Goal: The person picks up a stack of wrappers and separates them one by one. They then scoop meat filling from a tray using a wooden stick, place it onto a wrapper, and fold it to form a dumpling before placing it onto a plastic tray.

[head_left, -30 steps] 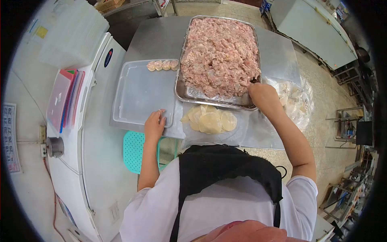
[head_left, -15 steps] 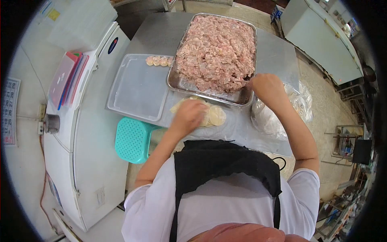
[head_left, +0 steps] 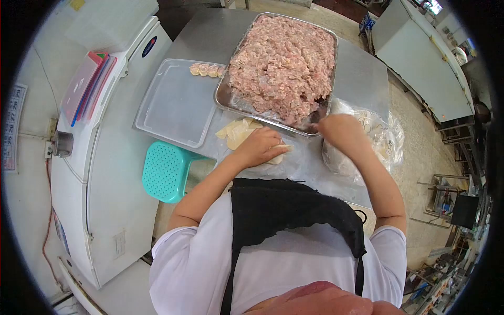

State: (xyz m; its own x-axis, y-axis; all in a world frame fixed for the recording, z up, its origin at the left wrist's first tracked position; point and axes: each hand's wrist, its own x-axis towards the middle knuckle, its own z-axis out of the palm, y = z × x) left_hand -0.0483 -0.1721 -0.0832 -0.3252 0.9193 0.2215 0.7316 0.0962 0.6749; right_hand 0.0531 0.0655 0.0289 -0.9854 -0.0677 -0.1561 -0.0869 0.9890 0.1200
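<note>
My left hand point(head_left: 258, 146) is closed on a pale round dough wrapper point(head_left: 284, 150), which sticks out past the fingertips. Beside it on the plastic sheet lie more dough wrappers point(head_left: 237, 132), overlapping in a loose pile. My right hand point(head_left: 341, 134) is curled at the near right corner of a metal tray point(head_left: 247, 108). Motion blur hides whatever is in its fingers. Raw minced meat point(head_left: 286, 63) is heaped in the tray, with a hollow at its near right. A short row of filled dumplings point(head_left: 207, 70) stands at the back of a translucent plastic tray point(head_left: 176, 105).
A knotted plastic bag point(head_left: 362, 142) rests on the steel table point(head_left: 362, 73) by my right forearm. Below the table's left edge is a turquoise stool point(head_left: 167, 170). A white refrigerator point(head_left: 123, 157) stands at the left, and a white chest freezer point(head_left: 422, 58) at the back right.
My left hand has shifted right and now grips a wrapper. My right hand has drawn back from the meat toward the tray's near corner. The camera view has shifted slightly.
</note>
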